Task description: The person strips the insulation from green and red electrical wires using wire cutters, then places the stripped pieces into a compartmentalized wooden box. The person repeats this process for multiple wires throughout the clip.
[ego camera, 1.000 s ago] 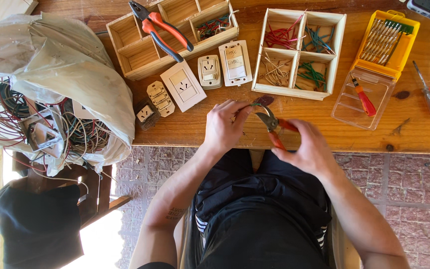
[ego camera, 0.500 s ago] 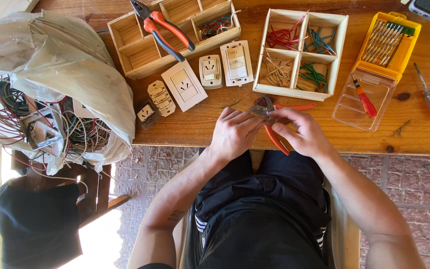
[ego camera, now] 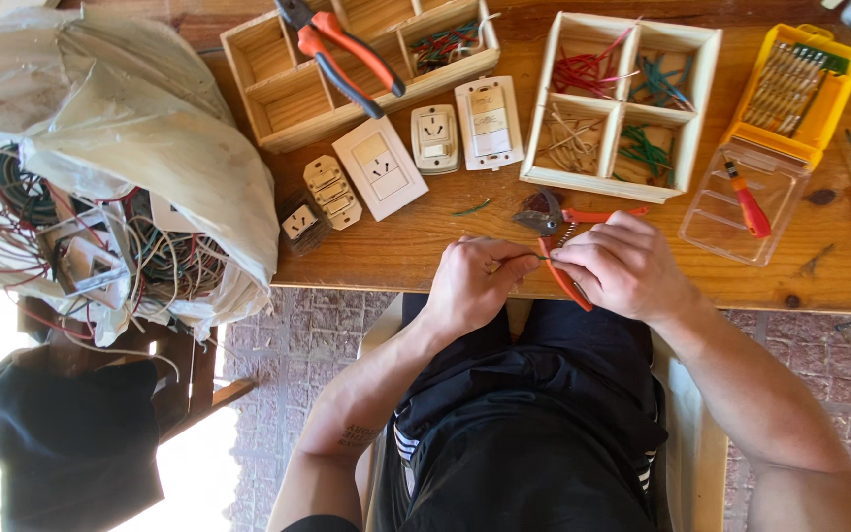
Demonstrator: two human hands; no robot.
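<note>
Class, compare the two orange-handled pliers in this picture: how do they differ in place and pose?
The big pliers lie untouched across the long wooden tray, jaws shut. The small pliers sit in the right hand at the table's edge, beside the left hand pinching a wire. Both have orange handles.

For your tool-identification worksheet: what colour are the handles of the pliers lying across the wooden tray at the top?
Orange and blue handles on the pliers, seen in the head view.

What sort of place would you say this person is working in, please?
Probably a home electrical workbench: a wooden table with wall sockets, a tray of sorted wire pieces, and a bag of tangled wires.
</note>
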